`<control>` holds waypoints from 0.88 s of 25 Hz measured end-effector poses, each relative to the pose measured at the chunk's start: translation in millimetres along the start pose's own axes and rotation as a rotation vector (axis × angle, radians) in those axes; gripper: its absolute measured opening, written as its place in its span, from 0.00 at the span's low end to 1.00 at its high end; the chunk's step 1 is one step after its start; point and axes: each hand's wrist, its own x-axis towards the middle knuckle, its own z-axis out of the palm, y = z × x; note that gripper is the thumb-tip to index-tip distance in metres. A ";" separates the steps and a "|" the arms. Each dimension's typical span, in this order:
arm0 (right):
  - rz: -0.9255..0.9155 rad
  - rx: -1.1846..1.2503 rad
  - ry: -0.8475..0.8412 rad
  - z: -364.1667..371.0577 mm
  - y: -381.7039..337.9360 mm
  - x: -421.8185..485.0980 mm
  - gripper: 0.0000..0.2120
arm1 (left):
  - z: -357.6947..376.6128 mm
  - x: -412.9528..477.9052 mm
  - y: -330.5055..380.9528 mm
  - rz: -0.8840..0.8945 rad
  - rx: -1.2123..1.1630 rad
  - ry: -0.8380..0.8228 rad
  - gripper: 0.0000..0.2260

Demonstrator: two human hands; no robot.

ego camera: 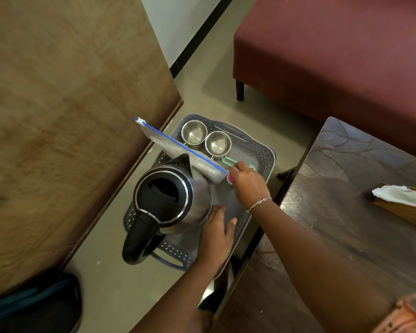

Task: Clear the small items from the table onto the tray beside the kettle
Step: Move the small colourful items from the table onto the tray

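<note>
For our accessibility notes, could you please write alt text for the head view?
A person's right hand pinches a small pink item over a grey tray holding a kettle, two steel cups, a zip bag and a green tool. The left hand rests flat on the tray.

- I read this as a home sitting room: an electric kettle [168, 198] stands on a grey plastic tray [255, 150] with two steel cups [193, 132].
- Beyond the kettle and to its right is a maroon upholstered seat [334, 56] on dark legs.
- Right of the kettle is a dark wooden table [358, 224]; left of it, a brown wooden surface [58, 116].
- Behind the kettle I see a white wall [173, 25] with black skirting, and a pale floor [120, 284] below.
</note>
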 end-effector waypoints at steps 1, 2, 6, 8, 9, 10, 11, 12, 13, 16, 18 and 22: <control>-0.003 0.004 0.003 1.8 0.6 0.3 0.13 | 0.9 -0.8 -0.2 0.011 0.009 0.011 0.21; -0.012 0.010 0.012 3.1 1.1 0.7 0.12 | 2.0 -1.1 -0.1 0.020 0.019 0.017 0.20; -0.053 0.070 0.092 1.6 3.4 -3.3 0.14 | 5.7 -6.0 6.1 0.081 0.027 0.066 0.20; -0.060 0.086 0.229 -5.8 11.8 -18.9 0.18 | 7.5 -13.9 10.7 0.123 0.053 0.084 0.22; -0.055 0.064 0.313 -9.1 19.0 -31.0 0.20 | 9.7 -19.1 14.1 0.158 0.085 0.095 0.25; -0.042 0.040 0.375 -11.9 28.1 -46.5 0.22 | 14.5 -24.1 18.6 0.204 0.145 0.111 0.30; -0.024 0.027 0.403 -12.4 37.2 -62.4 0.24 | 21.2 -27.4 21.0 0.258 0.231 0.137 0.34; -0.005 0.014 0.424 -11.0 46.5 -78.9 0.27 | 29.4 -30.6 23.8 0.309 0.327 0.162 0.35; 0.022 -0.003 0.434 -9.0 58.6 -99.2 0.28 | 40.7 -37.0 30.2 0.341 0.408 0.174 0.33; 0.130 -0.038 0.420 -4.7 99.1 -169.3 0.31 | 84.4 -64.7 54.0 0.389 0.514 0.129 0.30; 0.189 -0.023 0.373 -4.6 129.5 -220.1 0.31 | 121.7 -84.6 71.5 0.419 0.575 0.046 0.29; 0.292 -0.015 0.376 -4.9 191.4 -317.0 0.29 | 204.3 -122.6 109.1 0.518 0.610 -0.065 0.30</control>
